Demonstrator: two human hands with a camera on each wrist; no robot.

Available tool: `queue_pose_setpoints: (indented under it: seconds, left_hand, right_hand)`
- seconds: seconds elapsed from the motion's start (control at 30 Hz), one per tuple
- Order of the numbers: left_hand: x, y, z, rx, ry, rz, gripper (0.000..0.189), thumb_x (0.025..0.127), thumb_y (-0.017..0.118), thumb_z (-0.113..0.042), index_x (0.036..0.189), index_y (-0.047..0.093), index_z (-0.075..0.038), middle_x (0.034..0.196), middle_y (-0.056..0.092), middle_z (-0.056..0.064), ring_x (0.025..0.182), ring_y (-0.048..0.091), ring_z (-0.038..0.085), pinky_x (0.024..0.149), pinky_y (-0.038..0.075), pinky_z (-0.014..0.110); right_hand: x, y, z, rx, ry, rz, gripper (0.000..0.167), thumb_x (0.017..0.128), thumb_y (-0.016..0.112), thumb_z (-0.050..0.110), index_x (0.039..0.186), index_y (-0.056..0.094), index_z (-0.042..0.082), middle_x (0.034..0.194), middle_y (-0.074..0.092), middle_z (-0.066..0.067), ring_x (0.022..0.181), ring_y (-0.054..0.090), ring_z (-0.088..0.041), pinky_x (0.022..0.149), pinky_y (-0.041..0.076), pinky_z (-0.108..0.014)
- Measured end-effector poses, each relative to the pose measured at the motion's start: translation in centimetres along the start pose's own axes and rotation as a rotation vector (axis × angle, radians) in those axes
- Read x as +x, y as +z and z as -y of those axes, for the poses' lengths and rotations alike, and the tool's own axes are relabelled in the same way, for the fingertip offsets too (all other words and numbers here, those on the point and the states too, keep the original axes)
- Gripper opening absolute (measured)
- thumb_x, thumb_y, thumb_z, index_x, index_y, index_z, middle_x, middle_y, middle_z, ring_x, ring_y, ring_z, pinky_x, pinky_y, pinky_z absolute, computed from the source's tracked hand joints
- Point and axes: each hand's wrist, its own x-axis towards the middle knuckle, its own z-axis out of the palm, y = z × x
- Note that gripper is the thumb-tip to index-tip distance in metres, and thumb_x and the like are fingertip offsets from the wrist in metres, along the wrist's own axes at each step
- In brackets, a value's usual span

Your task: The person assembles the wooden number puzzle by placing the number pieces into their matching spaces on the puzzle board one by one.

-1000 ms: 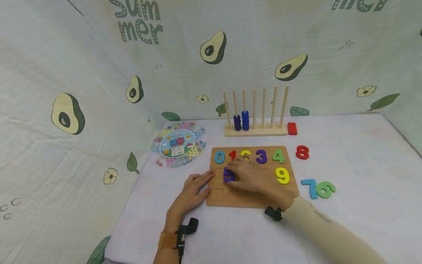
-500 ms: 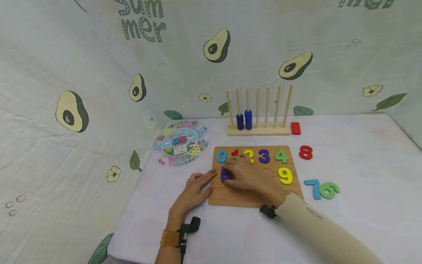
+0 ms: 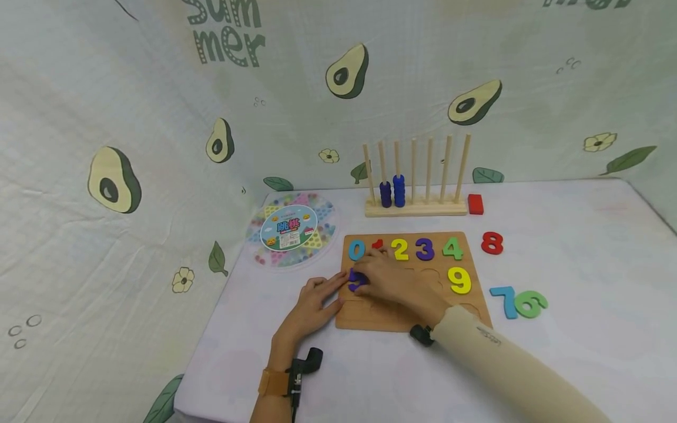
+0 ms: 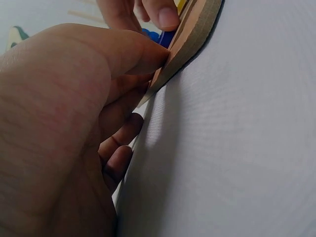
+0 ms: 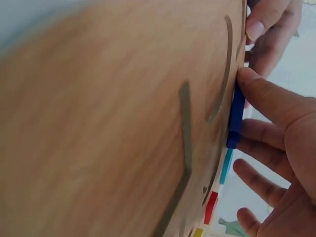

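Observation:
My right hand (image 3: 394, 283) pinches a purple number 5 piece (image 5: 237, 107) between thumb and fingers, over the left part of a wooden number board (image 3: 365, 317). In the right wrist view the piece stands along the board's face, close to its recesses. Fingertips of my left hand (image 3: 311, 306) touch the board's left edge, thumb lower down the same edge. Set in the top row are a blue 0 (image 3: 357, 250), a red 1 (image 3: 377, 244) partly hidden by my right hand, a yellow 2 (image 3: 400, 249), a purple 3 (image 3: 425, 249) and a green 4 (image 3: 452, 248). A yellow 9 (image 3: 459, 280) sits below.
Right of the board lie a red 8 (image 3: 492, 242), a blue 7 (image 3: 509, 302) and a green 6 (image 3: 531, 304). Behind it stands a pegged abacus rack (image 3: 418, 210) beside a red block (image 3: 475, 204). A round board-game pack (image 3: 289, 228) lies back left.
My right hand has shifted left with the purple 5, bringing it closer to the board's left edge and uncovering the yellow 2. The left hand stays at the board's edge.

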Motion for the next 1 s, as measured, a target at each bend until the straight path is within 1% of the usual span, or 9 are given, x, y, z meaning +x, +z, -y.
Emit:
queue_pose_setpoints:
  seconds: [0.13,0.4,0.47,0.6,0.7,0.8,0.9,1.0]
  left_hand:
    - [0.4,0.3,-0.2,-0.01,-0.008,0.006,0.054,0.102,0.058,-0.034,0.154,0.043,-0.027,0.157,0.039,-0.013,0.122,0.038,0.021,0.099,0.033,0.051]
    - [1.0,0.8,-0.3,-0.009,0.002,0.008,0.056,0.101,0.058,-0.033,0.154,0.042,-0.026,0.157,0.038,-0.013,0.124,0.038,0.022,0.102,0.031,0.051]
    - [1.1,0.9,-0.3,-0.013,0.005,0.007,0.056,0.101,0.058,-0.033,0.154,0.042,-0.026,0.157,0.038,-0.013,0.124,0.038,0.023,0.103,0.03,0.051]
    - [1.1,1.2,-0.2,0.001,0.012,0.001,0.056,0.101,0.058,-0.035,0.154,0.041,-0.028,0.157,0.038,-0.014,0.125,0.039,0.024,0.103,0.03,0.052]
    - [0.6,1.0,0.0,0.004,-0.015,-0.011,0.056,0.1,0.059,-0.036,0.154,0.042,-0.031,0.156,0.039,-0.015,0.126,0.039,0.024,0.103,0.031,0.052]
    - [0.0,0.5,0.2,0.004,-0.041,-0.03,0.056,0.099,0.061,-0.034,0.153,0.044,-0.031,0.155,0.041,-0.015,0.124,0.039,0.023,0.101,0.032,0.052]
    - [-0.2,0.1,0.2,0.006,-0.034,-0.041,0.056,0.099,0.063,-0.031,0.152,0.046,-0.029,0.154,0.042,-0.013,0.123,0.04,0.024,0.101,0.031,0.052]
    - [0.0,0.3,0.2,0.007,-0.026,-0.024,0.056,0.1,0.061,-0.032,0.153,0.043,-0.029,0.156,0.04,-0.013,0.124,0.039,0.024,0.102,0.03,0.051]
  right_hand:
    - [-0.2,-0.2,-0.1,-0.004,-0.002,-0.02,0.045,0.085,0.079,0.042,0.117,0.074,0.011,0.121,0.068,-0.004,0.124,0.048,-0.028,0.106,0.025,-0.061]
    - [-0.8,-0.4,-0.4,-0.018,0.021,-0.032,0.042,0.085,0.079,0.042,0.115,0.074,0.012,0.123,0.067,-0.003,0.126,0.047,-0.029,0.105,0.026,-0.06]
    - [-0.9,-0.4,-0.5,-0.029,0.032,-0.023,0.045,0.086,0.078,0.043,0.118,0.072,0.013,0.126,0.066,-0.003,0.129,0.045,-0.03,0.106,0.026,-0.06]
    - [-1.6,-0.5,-1.0,-0.042,0.055,0.002,0.049,0.091,0.073,0.043,0.129,0.067,0.012,0.135,0.061,-0.005,0.135,0.041,-0.032,0.109,0.023,-0.06]
    - [-2.3,-0.9,-1.2,-0.05,0.058,-0.017,0.045,0.094,0.07,0.039,0.13,0.066,0.012,0.137,0.06,-0.006,0.135,0.042,-0.032,0.11,0.023,-0.061]
    - [-3.2,-1.7,-1.1,-0.034,0.051,-0.042,0.039,0.095,0.068,0.034,0.127,0.068,0.013,0.132,0.063,-0.004,0.131,0.046,-0.03,0.109,0.025,-0.06]
    - [-4.7,-2.8,-1.4,0.004,0.043,-0.064,0.034,0.095,0.067,0.031,0.123,0.07,0.013,0.127,0.065,-0.003,0.128,0.049,-0.028,0.108,0.027,-0.058]
    - [-6.6,-3.9,-2.2,0.016,0.056,-0.092,0.031,0.093,0.07,0.029,0.12,0.072,0.013,0.123,0.067,-0.002,0.126,0.05,-0.028,0.106,0.029,-0.058]
